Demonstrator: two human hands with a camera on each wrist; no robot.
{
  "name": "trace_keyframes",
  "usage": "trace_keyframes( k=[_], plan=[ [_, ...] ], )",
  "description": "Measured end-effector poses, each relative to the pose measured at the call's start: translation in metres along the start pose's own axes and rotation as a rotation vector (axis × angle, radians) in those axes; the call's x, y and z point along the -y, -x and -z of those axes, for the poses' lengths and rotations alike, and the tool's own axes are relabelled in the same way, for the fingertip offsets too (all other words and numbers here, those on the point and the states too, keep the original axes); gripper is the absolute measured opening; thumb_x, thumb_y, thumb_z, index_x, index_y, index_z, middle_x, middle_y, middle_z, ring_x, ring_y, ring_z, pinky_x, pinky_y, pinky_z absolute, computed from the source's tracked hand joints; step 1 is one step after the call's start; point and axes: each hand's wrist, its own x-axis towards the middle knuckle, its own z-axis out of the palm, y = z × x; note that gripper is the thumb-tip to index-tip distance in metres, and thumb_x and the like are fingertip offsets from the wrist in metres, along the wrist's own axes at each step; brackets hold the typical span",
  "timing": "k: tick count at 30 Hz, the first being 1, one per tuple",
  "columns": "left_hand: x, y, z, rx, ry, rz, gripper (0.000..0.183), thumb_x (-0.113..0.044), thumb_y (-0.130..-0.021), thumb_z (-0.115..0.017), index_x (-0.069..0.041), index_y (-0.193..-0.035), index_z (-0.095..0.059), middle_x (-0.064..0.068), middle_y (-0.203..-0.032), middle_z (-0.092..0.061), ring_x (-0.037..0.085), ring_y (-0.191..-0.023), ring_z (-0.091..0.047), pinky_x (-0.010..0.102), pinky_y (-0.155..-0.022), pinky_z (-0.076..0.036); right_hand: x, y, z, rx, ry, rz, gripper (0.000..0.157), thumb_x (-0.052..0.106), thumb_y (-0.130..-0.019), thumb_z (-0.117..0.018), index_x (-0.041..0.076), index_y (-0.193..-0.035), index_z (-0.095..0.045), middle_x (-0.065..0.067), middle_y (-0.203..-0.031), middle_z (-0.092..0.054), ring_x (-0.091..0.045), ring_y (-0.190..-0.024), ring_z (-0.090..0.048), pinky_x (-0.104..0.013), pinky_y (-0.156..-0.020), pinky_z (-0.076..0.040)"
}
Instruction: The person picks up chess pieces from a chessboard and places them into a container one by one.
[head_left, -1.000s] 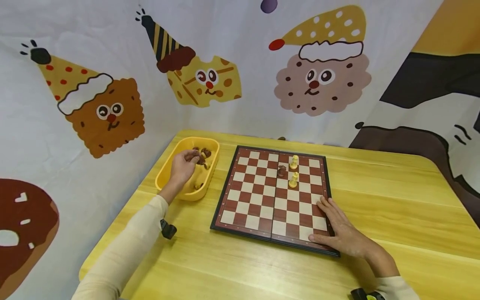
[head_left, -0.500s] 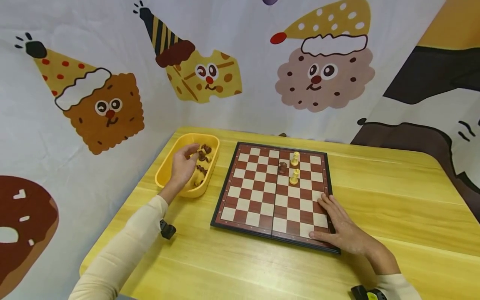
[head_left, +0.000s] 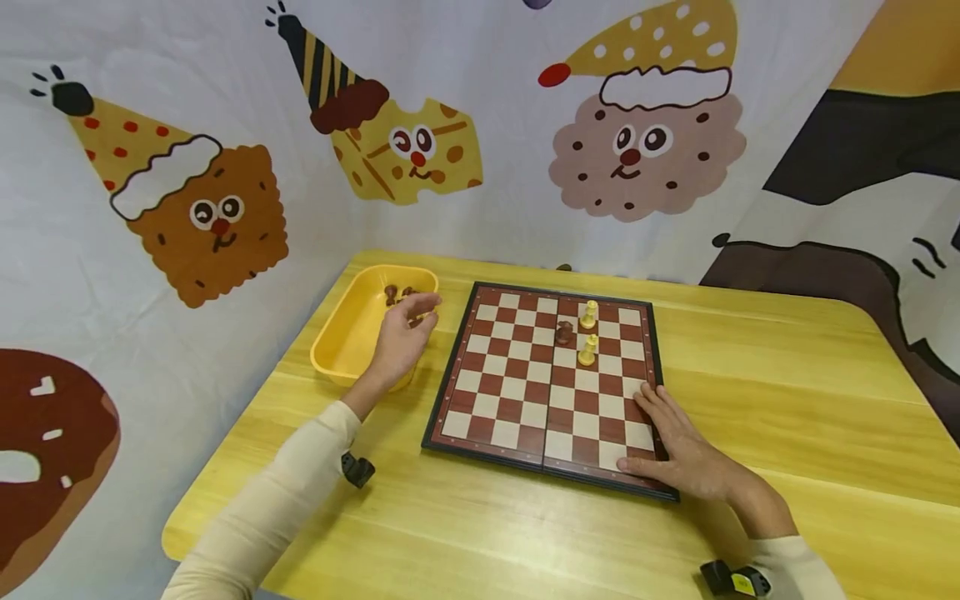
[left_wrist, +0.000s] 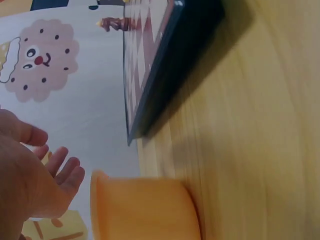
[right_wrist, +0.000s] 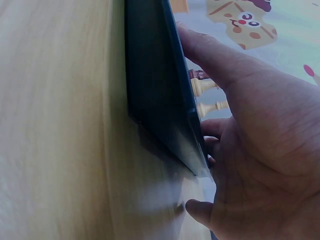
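My left hand (head_left: 401,342) is over the right rim of the yellow tray (head_left: 330,358), fingers bent and thumb close by. In the left wrist view, a small yellow bit, seemingly a chess piece (left_wrist: 46,158), shows between the fingers, mostly hidden. Several brown chess pieces (head_left: 391,294) lie in the tray, partly covered by that hand. My right hand (head_left: 693,458) rests at the near right corner of the chessboard (head_left: 517,367), thumb on top and fingers along the right edge. On the board stand a brown knight (head_left: 564,332) and two pale yellow pieces, a far one (head_left: 588,314) and a nearer one (head_left: 588,350).
The wooden table (head_left: 787,383) carries the tray at left and the board at its middle. A wall cloth (head_left: 510,225) with cartoon figures hangs right behind the table's far edge. Black wrist cameras are strapped over both sleeves.
My left hand has come out of the tray's middle and moved right, over its right rim. The right hand and the pieces on the board stay as they were.
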Motion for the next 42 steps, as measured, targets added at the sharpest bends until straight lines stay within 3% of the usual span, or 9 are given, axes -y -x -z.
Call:
trace_keyframes(
  k=[4,9,14,19,21,28,35,42],
  plan=[
    [0.005,-0.003,-0.012,-0.001,-0.002,0.015,0.029,0.000,-0.102,-0.057,0.003,-0.130,-0.063,0.018,-0.128,-0.063,0.029,-0.120,-0.058,0.042,-0.101,-0.049,0.001,0.000,0.000,-0.001,0.010,0.011,0.106,0.040,-0.086,-0.082,-0.004,-0.160,-0.019,-0.023,-0.167,-0.006,-0.045,-0.151,0.006,-0.078,-0.107,-0.012],
    [0.006,-0.004,-0.024,0.036,0.048,0.024,0.028,0.001,-0.102,-0.058,0.007,-0.129,-0.063,0.019,-0.128,-0.065,0.031,-0.122,-0.058,0.041,-0.102,-0.049,0.000,0.001,-0.002,-0.003,-0.004,0.010,0.106,0.038,-0.085,-0.083,-0.005,-0.159,-0.020,-0.025,-0.166,-0.007,-0.046,-0.150,0.004,-0.078,-0.107,-0.012],
    [0.007,-0.009,-0.036,0.146,0.243,0.067,0.030,0.005,-0.102,-0.056,0.013,-0.131,-0.059,0.027,-0.131,-0.061,0.038,-0.125,-0.055,0.041,-0.105,-0.047,0.001,0.003,-0.001,-0.004,0.000,-0.003,0.106,0.039,-0.085,-0.083,-0.003,-0.160,-0.020,-0.023,-0.167,-0.006,-0.045,-0.151,0.005,-0.078,-0.107,-0.012],
    [0.005,-0.012,-0.047,0.271,0.379,0.135,0.035,0.001,-0.105,-0.054,0.008,-0.139,-0.055,0.021,-0.138,-0.058,0.042,-0.132,-0.049,0.053,-0.110,-0.039,0.001,0.002,0.000,0.001,0.007,-0.005,0.107,0.040,-0.086,-0.082,-0.003,-0.161,-0.018,-0.023,-0.167,-0.005,-0.044,-0.151,0.006,-0.079,-0.107,-0.012],
    [0.005,-0.015,-0.053,0.300,0.411,0.143,0.035,-0.001,-0.105,-0.053,0.007,-0.140,-0.055,0.021,-0.139,-0.057,0.041,-0.133,-0.048,0.053,-0.112,-0.037,0.001,0.001,0.001,-0.002,0.008,-0.004,0.107,0.040,-0.086,-0.082,-0.002,-0.161,-0.017,-0.022,-0.167,-0.005,-0.044,-0.151,0.006,-0.078,-0.107,-0.012],
    [0.010,-0.016,-0.069,0.354,0.382,0.179,0.036,-0.001,-0.105,-0.054,0.008,-0.140,-0.053,0.025,-0.138,-0.057,0.040,-0.132,-0.050,0.052,-0.111,-0.038,-0.001,0.001,-0.002,-0.002,0.009,-0.012,0.107,0.042,-0.087,-0.081,-0.003,-0.160,-0.018,-0.022,-0.167,-0.005,-0.043,-0.151,0.008,-0.079,-0.107,-0.009],
    [0.015,-0.030,-0.084,0.395,0.262,0.154,0.044,-0.001,-0.103,-0.057,0.007,-0.145,-0.046,0.026,-0.142,-0.052,0.036,-0.128,-0.053,0.046,-0.107,-0.045,0.000,0.001,-0.003,-0.011,0.001,-0.007,0.107,0.040,-0.086,-0.082,-0.003,-0.160,-0.017,-0.022,-0.167,-0.005,-0.044,-0.151,0.007,-0.079,-0.107,-0.010],
    [0.015,-0.045,-0.098,0.507,0.292,0.232,0.044,-0.011,-0.104,-0.060,0.002,-0.145,-0.050,0.018,-0.146,-0.052,0.032,-0.129,-0.054,0.051,-0.110,-0.040,0.000,0.001,-0.002,-0.017,0.007,-0.005,0.107,0.040,-0.085,-0.082,-0.001,-0.161,-0.018,-0.022,-0.167,-0.006,-0.044,-0.151,0.006,-0.078,-0.108,-0.011]
  ],
)
